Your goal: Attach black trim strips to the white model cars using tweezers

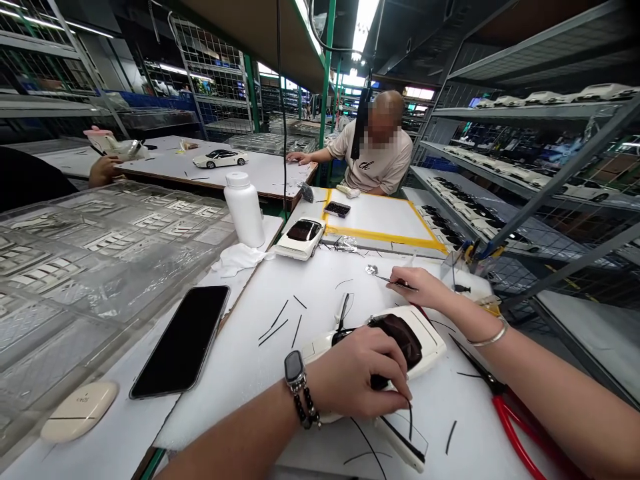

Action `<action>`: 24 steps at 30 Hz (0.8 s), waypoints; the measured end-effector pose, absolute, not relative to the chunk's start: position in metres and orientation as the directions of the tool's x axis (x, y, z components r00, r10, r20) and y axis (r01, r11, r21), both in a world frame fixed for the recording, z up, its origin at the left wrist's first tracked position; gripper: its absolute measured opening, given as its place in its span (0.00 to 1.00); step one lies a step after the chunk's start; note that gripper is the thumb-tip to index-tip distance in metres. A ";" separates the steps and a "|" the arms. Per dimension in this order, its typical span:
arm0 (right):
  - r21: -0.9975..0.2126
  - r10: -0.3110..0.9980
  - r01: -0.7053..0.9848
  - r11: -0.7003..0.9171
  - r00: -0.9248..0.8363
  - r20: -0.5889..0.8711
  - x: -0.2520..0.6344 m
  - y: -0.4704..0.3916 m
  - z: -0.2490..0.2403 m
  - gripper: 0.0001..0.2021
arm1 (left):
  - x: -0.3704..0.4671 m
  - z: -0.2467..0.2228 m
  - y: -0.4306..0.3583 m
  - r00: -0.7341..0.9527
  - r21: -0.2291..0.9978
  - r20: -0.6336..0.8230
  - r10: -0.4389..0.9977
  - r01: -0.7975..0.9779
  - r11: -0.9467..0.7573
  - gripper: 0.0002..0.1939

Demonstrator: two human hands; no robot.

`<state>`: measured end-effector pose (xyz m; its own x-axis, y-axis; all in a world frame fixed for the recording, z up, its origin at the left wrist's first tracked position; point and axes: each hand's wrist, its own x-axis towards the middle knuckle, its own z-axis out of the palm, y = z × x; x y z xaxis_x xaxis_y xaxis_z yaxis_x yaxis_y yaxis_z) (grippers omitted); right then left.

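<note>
A white model car (435, 343) with a dark roof lies under my left hand (365, 373), both doors swung out. Between that hand's thumb and fingertips is a thin black strip (411, 420), hanging over the open near door (405, 443). Beyond the car, my right hand (423, 285) is closed around tweezers (400, 284). Their tips point at a small silvery blob (371, 269) on the white table top; I cannot tell whether they touch it. My left hand hides much of the car's front and near side.
Red-handled pliers (510, 420) lie at right, below my right forearm. Loose black strips (280, 320) are scattered leftward. A phone (183, 340), a white bottle (244, 210), another model car (301, 238) and a parts tray (115, 293) stand around. A person (380, 157) sits opposite.
</note>
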<state>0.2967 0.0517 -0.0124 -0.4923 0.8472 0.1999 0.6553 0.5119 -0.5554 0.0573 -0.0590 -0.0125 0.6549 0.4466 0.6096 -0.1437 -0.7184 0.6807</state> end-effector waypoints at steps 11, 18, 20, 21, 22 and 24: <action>-0.994 0.995 0.061 0.087 -0.054 0.083 0.282 -0.027 0.024 0.21 | 0.057 -0.006 -0.062 0.606 0.732 0.602 0.520 -0.159 -0.662 0.03; -0.956 0.985 -0.252 -0.147 -0.126 -0.119 0.271 -0.085 0.043 0.20 | 0.057 -0.004 -0.063 0.480 0.810 0.567 0.669 -0.176 -0.559 0.00; -0.919 0.973 -0.338 -0.200 -0.175 -0.148 0.269 -0.092 0.044 0.20 | 0.058 -0.003 -0.064 0.466 0.826 0.552 0.691 -0.194 -0.529 0.01; -0.909 0.970 -0.359 -0.213 -0.191 -0.152 0.269 -0.095 0.045 0.19 | 0.058 -0.002 -0.065 0.464 0.831 0.548 0.696 -0.205 -0.517 0.01; -0.902 0.968 -0.372 -0.219 -0.202 -0.152 0.268 -0.097 0.045 0.19 | 0.058 -0.001 -0.065 0.463 0.834 0.546 0.698 -0.218 -0.507 0.01; -0.895 0.966 -0.385 -0.223 -0.213 -0.149 0.267 -0.101 0.046 0.18 | 0.059 0.000 -0.067 0.456 0.834 0.549 0.700 -0.246 -0.494 0.01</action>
<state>0.2672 -0.1015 0.0458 -0.2127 0.9657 -0.1491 -0.3855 -0.2231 -0.8953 0.0585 -0.0667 0.0002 0.4561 0.7003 0.5492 -0.2458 -0.4940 0.8340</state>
